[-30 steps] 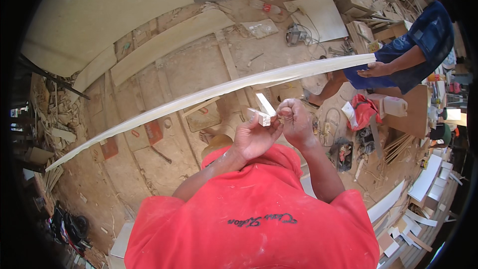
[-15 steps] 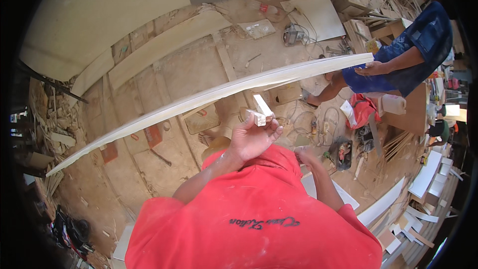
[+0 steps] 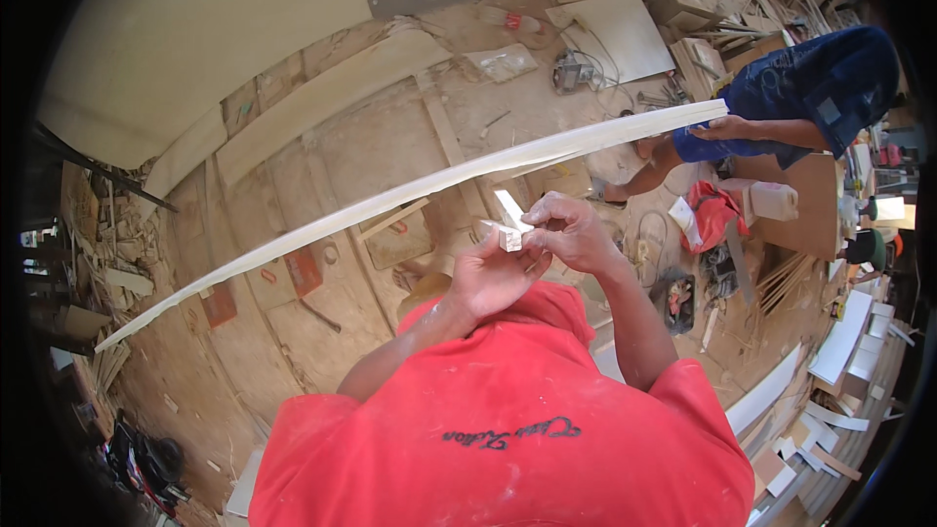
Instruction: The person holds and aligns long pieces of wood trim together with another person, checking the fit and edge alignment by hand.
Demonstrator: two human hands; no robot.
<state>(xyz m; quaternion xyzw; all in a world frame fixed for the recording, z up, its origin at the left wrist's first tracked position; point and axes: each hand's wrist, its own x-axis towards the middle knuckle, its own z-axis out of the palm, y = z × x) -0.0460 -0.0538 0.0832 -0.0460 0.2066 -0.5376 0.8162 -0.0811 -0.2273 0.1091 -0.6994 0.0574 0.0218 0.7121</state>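
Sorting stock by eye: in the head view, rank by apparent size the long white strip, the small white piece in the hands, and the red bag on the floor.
1. Long white strip, spanning most of the view.
2. Red bag.
3. Small white piece, held by both hands; it is nearer the camera, so its true size is likely smaller still.

Clear plastic bag (image 3: 500, 61) on floor, white plastic canister (image 3: 771, 200) at right

Just beyond the grip, blocked by a long pale strip (image 3: 410, 193) spanning across; open air beneath it, above the littered floor (image 3: 322, 137).
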